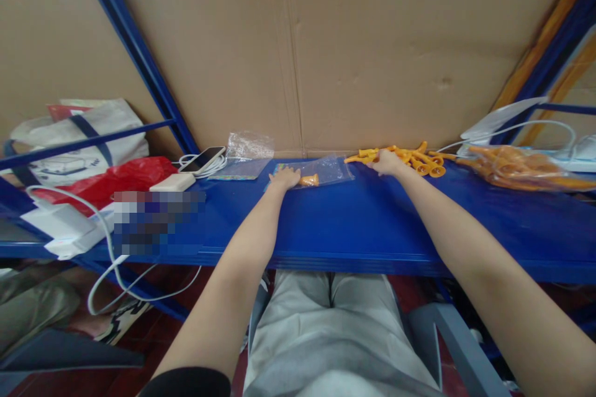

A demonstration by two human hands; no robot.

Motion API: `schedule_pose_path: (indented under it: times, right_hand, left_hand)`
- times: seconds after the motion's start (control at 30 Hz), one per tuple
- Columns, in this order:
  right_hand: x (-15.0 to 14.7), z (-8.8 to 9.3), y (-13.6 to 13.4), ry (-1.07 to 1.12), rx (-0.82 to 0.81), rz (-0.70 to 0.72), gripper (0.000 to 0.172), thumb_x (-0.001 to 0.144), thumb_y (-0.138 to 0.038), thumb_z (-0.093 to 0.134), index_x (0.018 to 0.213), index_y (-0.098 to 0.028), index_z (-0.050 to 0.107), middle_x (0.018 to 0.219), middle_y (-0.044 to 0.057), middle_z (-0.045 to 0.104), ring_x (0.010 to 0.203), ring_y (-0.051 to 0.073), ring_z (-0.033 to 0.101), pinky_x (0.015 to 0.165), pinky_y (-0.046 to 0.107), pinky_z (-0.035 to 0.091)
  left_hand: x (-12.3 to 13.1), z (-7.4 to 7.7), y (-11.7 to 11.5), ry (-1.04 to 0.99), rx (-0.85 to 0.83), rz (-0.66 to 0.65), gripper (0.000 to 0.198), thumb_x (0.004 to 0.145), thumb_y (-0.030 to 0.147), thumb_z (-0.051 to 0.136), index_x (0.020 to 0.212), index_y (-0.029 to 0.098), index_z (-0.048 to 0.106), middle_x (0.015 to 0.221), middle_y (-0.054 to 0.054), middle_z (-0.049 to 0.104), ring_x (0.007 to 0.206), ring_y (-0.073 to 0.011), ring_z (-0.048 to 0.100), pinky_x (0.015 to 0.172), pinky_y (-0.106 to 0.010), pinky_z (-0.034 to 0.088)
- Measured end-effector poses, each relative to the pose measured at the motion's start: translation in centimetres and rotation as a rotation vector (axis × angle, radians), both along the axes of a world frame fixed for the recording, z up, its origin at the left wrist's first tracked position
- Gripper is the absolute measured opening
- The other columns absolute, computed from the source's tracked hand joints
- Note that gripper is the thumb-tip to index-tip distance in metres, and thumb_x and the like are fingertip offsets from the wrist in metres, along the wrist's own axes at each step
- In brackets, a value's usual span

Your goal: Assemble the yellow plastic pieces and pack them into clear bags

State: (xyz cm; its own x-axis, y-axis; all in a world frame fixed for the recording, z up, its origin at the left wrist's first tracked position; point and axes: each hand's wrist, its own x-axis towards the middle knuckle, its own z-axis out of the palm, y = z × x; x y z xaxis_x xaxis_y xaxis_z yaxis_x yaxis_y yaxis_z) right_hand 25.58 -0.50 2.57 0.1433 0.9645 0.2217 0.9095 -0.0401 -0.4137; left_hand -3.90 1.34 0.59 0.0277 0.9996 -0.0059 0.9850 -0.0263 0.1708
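My left hand (285,178) lies with fingers spread on the left end of a clear plastic bag (333,170). Beside its thumb side, an orange plastic piece with a flared end (309,180) shows at the bag. My right hand (387,163) is closed at the left side of a loose pile of orange trumpet-shaped plastic pieces (421,161). Its fingertips pinch one of these pieces, partly hidden by the hand. Left of my left hand, another clear bag with a printed card edge (249,155) leans against the cardboard.
A filled bag of orange pieces (521,170) lies at the right. On the left are a phone (203,160) with coiled white cable, a red plastic bag (125,178), white chargers (65,223) and a canvas bag (93,139). A cardboard wall (326,56) backs the blue shelf (354,229).
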Motion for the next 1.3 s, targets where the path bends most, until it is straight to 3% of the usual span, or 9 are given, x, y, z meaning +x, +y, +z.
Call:
schedule_pose_path:
  times: [0.2,0.33,0.43,0.57,0.73,0.87,1.03,1.3]
  right_hand:
    - [-0.2,2.5,-0.7,0.661,0.239,-0.114,0.026,0.080,-0.010,0.065,0.105,-0.010,0.062,0.060,0.000,0.059,0.050,0.012,0.058,0.053,0.023,0.051]
    - [0.0,3.6,-1.2,0.887,0.330,-0.051,0.009,0.082,-0.006,0.057,0.083,-0.015,0.060,0.054,-0.004,0.051,0.045,0.008,0.048,0.045,0.017,0.043]
    - [0.3,3.8,-1.7,0.944,0.295,0.001,0.014,0.082,-0.006,0.056,0.072,-0.016,0.056,0.052,-0.004,0.049,0.043,0.006,0.043,0.041,0.015,0.037]
    - [0.2,3.6,-2.4,0.867,0.087,0.097,0.013,0.079,-0.002,0.059,0.074,-0.014,0.061,0.059,-0.001,0.058,0.045,0.005,0.048,0.046,0.016,0.040]
    - [-1.3,2.7,-2.0,0.700,0.050,0.178,0.010,0.079,-0.004,0.067,0.083,-0.012,0.063,0.062,0.000,0.063,0.052,0.007,0.056,0.053,0.017,0.045]
    - [-3.1,1.3,-1.4,0.727,0.001,0.256,0.017,0.075,-0.011,0.077,0.084,-0.014,0.063,0.069,0.003,0.068,0.062,0.011,0.064,0.064,0.024,0.054]
    - [-4.7,-0.6,-1.2,0.579,-0.161,0.418,0.028,0.065,-0.030,0.088,0.073,-0.016,0.065,0.065,0.005,0.067,0.061,0.017,0.064,0.059,0.030,0.056]
    - [-5.2,-1.8,-0.2,0.338,-0.043,0.541,0.029,0.072,-0.041,0.077,0.078,-0.013,0.070,0.067,0.004,0.066,0.062,0.015,0.059,0.058,0.027,0.048]
  left_hand:
    - [-0.1,-0.1,0.1,0.007,0.008,-0.013,0.064,0.098,0.040,0.013,0.150,0.018,0.042,0.162,-0.007,0.030,0.150,-0.0303,0.025,0.117,-0.064,0.024]
    - [-0.2,-0.1,0.2,-0.008,0.003,-0.003,0.065,0.098,0.042,0.014,0.151,0.016,0.041,0.162,-0.008,0.029,0.150,-0.0314,0.024,0.118,-0.063,0.023]
    - [-0.2,-0.1,0.3,-0.012,-0.001,0.001,0.065,0.098,0.043,0.013,0.151,0.016,0.041,0.162,-0.008,0.028,0.151,-0.0310,0.023,0.118,-0.063,0.023]
    - [-0.2,-0.1,0.3,-0.006,-0.006,-0.002,0.066,0.098,0.043,0.012,0.152,0.017,0.039,0.162,-0.007,0.027,0.152,-0.0300,0.020,0.118,-0.063,0.022]
    - [-0.2,0.0,0.0,0.006,-0.016,-0.012,0.066,0.098,0.045,0.010,0.153,0.020,0.039,0.163,-0.005,0.025,0.152,-0.0290,0.019,0.118,-0.062,0.022]
    - [-0.2,0.1,-0.1,0.033,-0.008,-0.044,0.066,0.098,0.045,0.009,0.155,0.021,0.035,0.163,-0.004,0.023,0.152,-0.0281,0.019,0.118,-0.062,0.023]
    - [0.0,0.2,-0.4,0.048,-0.022,-0.104,0.067,0.099,0.046,0.004,0.157,0.023,0.029,0.164,-0.003,0.020,0.153,-0.0272,0.015,0.119,-0.060,0.023]
    - [1.9,0.6,-1.7,0.033,-0.067,-0.329,0.066,0.099,0.052,-0.001,0.158,0.031,0.019,0.166,0.001,0.014,0.154,-0.0248,0.011,0.120,-0.058,0.018]
